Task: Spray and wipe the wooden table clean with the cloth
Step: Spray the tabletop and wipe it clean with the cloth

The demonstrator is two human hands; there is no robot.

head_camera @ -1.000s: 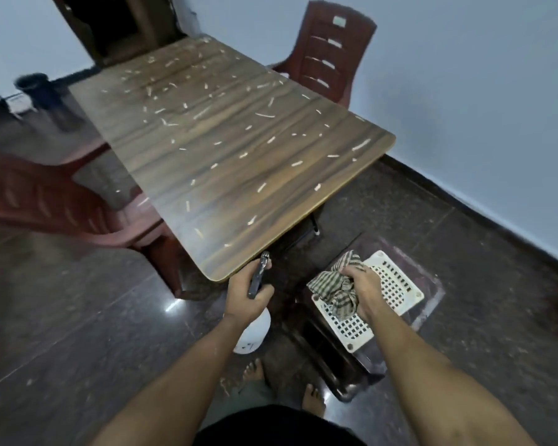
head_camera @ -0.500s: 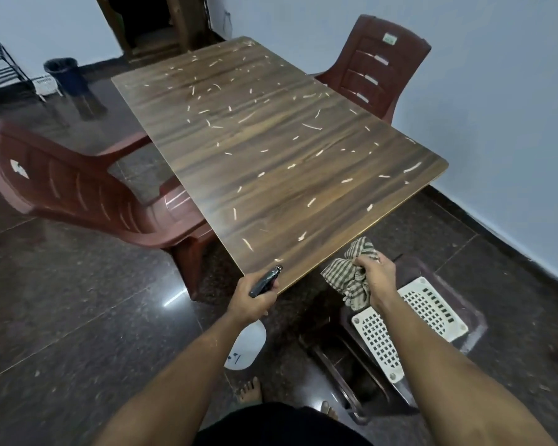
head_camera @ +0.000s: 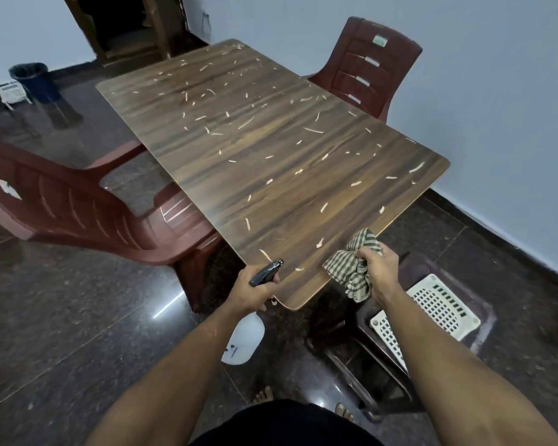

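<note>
A long wooden table [head_camera: 271, 162] stretches away from me, strewn with several pale scraps. My left hand [head_camera: 250, 292] grips a spray bottle [head_camera: 244, 341] at the table's near corner; its black nozzle points over the tabletop and its white body hangs below the edge. My right hand [head_camera: 379, 268] holds a bunched green-and-white checked cloth [head_camera: 351, 268] at the near right edge of the table, partly over the wood.
A maroon plastic chair [head_camera: 87, 210] stands at the table's left side and another [head_camera: 371, 69] at the far right by the wall. A dark stool with a white perforated tray [head_camera: 432, 313] sits below my right hand. A dark bin [head_camera: 33, 80] stands far left.
My right hand lifted the cloth off the white tray and brought it up to the table's edge. My left hand with the bottle rose to the table corner. The view shifted toward the table.
</note>
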